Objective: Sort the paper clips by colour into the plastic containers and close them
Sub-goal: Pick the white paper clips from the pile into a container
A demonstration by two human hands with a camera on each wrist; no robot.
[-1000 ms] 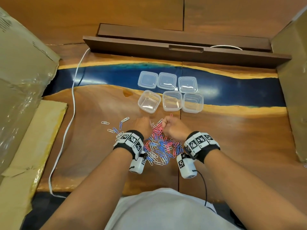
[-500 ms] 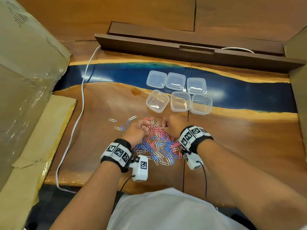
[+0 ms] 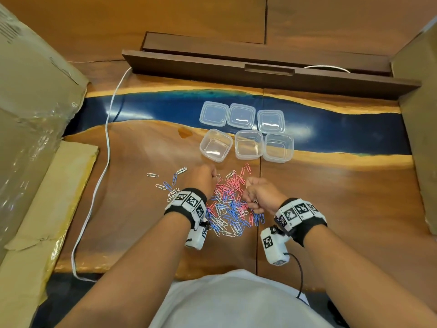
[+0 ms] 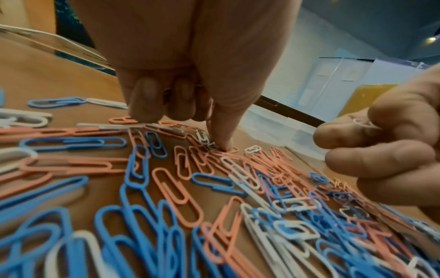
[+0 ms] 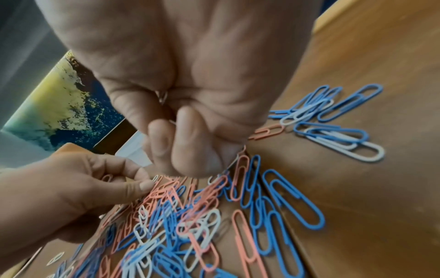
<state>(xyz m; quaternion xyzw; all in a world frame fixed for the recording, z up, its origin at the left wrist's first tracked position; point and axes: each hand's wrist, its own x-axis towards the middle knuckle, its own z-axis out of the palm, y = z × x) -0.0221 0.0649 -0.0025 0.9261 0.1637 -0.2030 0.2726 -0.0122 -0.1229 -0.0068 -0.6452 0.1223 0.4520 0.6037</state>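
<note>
A mixed pile of pink, blue and white paper clips lies on the wooden table in front of me. My left hand is at the pile's far left edge, fingers curled, pinching a white clip against the table. My right hand hovers over the pile's right side as a loose fist, with white clips showing inside it. Three clear open containers stand in a row beyond the pile, all empty. Their three lids lie behind them.
A few stray clips lie left of the pile. A white cable runs down the table's left side. Cardboard boxes flank both sides, and a dark wooden ledge crosses the back.
My left hand has shifted to the pile's far left edge and pinched a clip. My right hand has drawn back and to the right over the pile.
</note>
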